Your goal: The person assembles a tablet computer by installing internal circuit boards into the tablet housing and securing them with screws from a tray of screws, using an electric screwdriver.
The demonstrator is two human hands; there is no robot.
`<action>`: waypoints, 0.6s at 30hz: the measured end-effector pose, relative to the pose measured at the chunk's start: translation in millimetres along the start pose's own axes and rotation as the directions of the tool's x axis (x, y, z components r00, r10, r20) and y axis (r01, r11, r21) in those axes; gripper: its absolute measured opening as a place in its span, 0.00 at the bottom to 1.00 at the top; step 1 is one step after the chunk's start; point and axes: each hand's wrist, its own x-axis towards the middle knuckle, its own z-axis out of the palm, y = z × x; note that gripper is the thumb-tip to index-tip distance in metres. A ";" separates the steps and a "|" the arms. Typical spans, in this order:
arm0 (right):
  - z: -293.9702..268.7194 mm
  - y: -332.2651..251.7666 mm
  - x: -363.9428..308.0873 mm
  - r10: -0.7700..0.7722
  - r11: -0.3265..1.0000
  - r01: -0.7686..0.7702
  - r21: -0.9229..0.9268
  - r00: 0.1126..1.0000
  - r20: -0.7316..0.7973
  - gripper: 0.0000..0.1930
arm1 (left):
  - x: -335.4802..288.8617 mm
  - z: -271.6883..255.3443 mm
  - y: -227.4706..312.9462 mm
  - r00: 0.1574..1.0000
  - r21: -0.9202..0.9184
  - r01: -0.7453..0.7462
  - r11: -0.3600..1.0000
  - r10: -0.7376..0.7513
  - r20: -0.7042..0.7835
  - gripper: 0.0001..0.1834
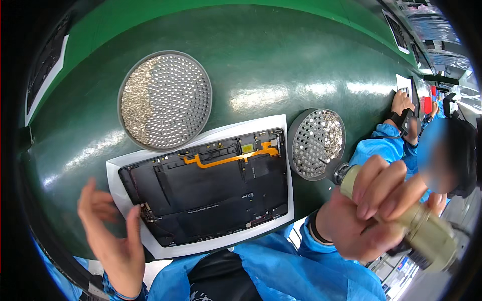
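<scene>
In the head view, the right hand (350, 220) is clasping an electric screwdriver (427, 232) near a screw tray (297, 124); the blurred left hand (113, 241) is holding fingers apart, perhaps touching the black device panel (211, 185) lying on white paper (113, 175).

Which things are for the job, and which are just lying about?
Probably for the job:
pale green screwdriver in the right hand
open black device
white sheet under it
small round tray
large round tray

Seemingly just lying about:
dark panel at far left
dark panel at upper right
</scene>
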 end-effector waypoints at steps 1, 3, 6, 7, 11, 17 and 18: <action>-2.8 0.6 -4.5 -0.022 1.000 0.023 0.016 0.999 -0.044 0.28 | 3.9 -7.9 1.7 0.997 0.199 -0.037 0.979 0.048 -0.054 0.31; -5.8 2.0 -13.5 -0.030 0.992 0.044 0.115 0.992 -0.120 0.29 | 13.0 -8.5 -3.6 0.966 0.100 -0.211 0.972 0.223 -0.127 0.28; -8.2 14.1 -23.6 -0.065 0.983 0.085 0.166 0.991 -0.120 0.31 | 29.6 11.9 1.6 0.920 -0.056 -0.386 0.921 0.379 -0.099 0.25; -8.7 18.0 -26.4 -0.063 0.982 0.082 0.168 0.991 -0.118 0.31 | 32.6 16.2 1.5 0.866 -0.082 -0.500 0.862 0.496 -0.061 0.24; -7.6 28.1 -35.6 -0.062 0.981 0.079 0.176 0.993 -0.102 0.33 | 28.9 24.1 -13.0 0.864 -0.056 -0.503 0.863 0.500 -0.051 0.22; -4.5 36.7 -40.7 -0.041 0.987 0.065 0.148 0.987 -0.155 0.32 | 32.1 23.4 -14.8 0.882 -0.079 -0.470 0.879 0.469 -0.031 0.21; -5.7 37.3 -41.1 -0.031 0.987 0.053 0.152 0.990 -0.138 0.32 | 32.2 23.1 -15.3 0.883 -0.081 -0.468 0.880 0.468 -0.023 0.21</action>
